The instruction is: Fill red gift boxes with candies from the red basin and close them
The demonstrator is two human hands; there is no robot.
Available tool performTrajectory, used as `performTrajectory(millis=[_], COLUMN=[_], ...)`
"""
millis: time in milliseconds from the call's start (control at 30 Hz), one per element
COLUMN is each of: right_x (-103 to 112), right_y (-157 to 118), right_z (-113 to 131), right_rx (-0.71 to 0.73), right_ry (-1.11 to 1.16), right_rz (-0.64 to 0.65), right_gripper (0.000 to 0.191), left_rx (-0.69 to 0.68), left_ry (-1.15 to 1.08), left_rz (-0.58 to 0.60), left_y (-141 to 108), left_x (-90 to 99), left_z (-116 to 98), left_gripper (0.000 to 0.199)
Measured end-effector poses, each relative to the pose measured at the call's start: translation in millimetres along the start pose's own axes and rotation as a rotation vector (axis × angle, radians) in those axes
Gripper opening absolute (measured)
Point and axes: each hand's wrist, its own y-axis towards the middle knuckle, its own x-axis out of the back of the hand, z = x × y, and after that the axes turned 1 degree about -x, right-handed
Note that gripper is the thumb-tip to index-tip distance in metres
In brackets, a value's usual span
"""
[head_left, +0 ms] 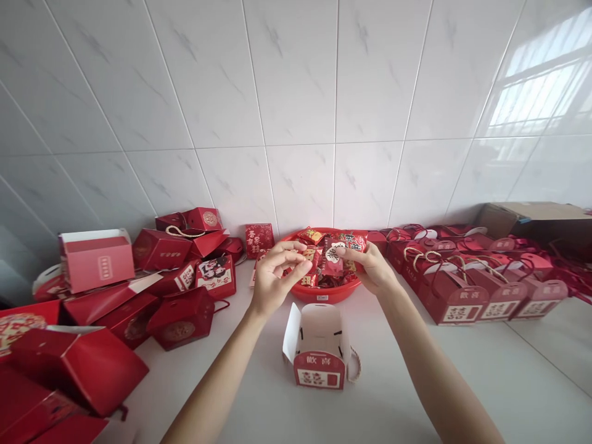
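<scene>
My right hand [377,269] is closed on a dark red candy packet [331,264] with pale lettering, its thumb lying across the front. My left hand [276,277] hovers at the left side, fingers curled and a little apart from the thumb, with nothing plainly held. Both hands are over a red plastic basin [324,295] filled with shiny red and gold packets. In front of the basin stands a small red gift box [319,361], upright, its top open and white inside. One white flap leans out to the left, and a twisted rope handle hangs at its right.
Red gift boxes [182,317] lie jumbled on the left, some tipped over. At right, closed red boxes [462,296] with rope handles stand in rows. Behind them sits a brown cardboard box [531,213]. A tiled wall [300,111] rises behind the white table [370,401].
</scene>
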Motion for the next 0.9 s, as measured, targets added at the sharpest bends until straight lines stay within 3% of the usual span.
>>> performTrajectory(millis=[67, 133, 367, 467, 533, 633, 733, 833, 900], right_x=[-3, -3, 1, -3, -5, -7, -6, -6, -5], right_y=[-6, -12, -27, -29, -29, -27, -26, -24, -23], right_z=[5, 9, 23, 23, 20, 13, 6, 0, 0], right_rx=[0.005, 0.021, -0.086, -0.169, -0.191, -0.097, -0.032, -0.049, -0.032], right_ry=[-0.042, -0.097, -0.327, -0.318, -0.342, -0.504, -0.586, -0.501, -0.457], right_rz=[0.04, 0.071, 0.249, 0.286, 0.312, 0.383, 0.408, 0.322, 0.215], right_gripper=[0.036, 0.034, 0.034, 0.036, 0.033, 0.025, 0.027, 0.036, 0.039], left_rx=[0.003, 0.018, 0.239, 0.306, 0.292, 0.258, 0.312, 0.363, 0.38], left_ry=[0.042, 0.075, 0.218, 0.334, 0.431, 0.558, 0.573, 0.545, 0.506], left_rz=[0.039, 0.117, 0.7, 0.867, 0.866, 0.817, 0.919, 1.003, 0.983], left_y=[0, 0, 1, 0, 0, 1, 2, 1, 1], left_x=[2.6, 7.7, 27.7, 29.1, 29.5, 30.3, 29.0, 26.5, 26.4], left_z=[-5, -9, -31, -35, -35, -32, -25, -15, -8], left_gripper=[0.018, 0.032, 0.021, 0.019, 0.015, 0.013, 0.01, 0.015, 0.025])
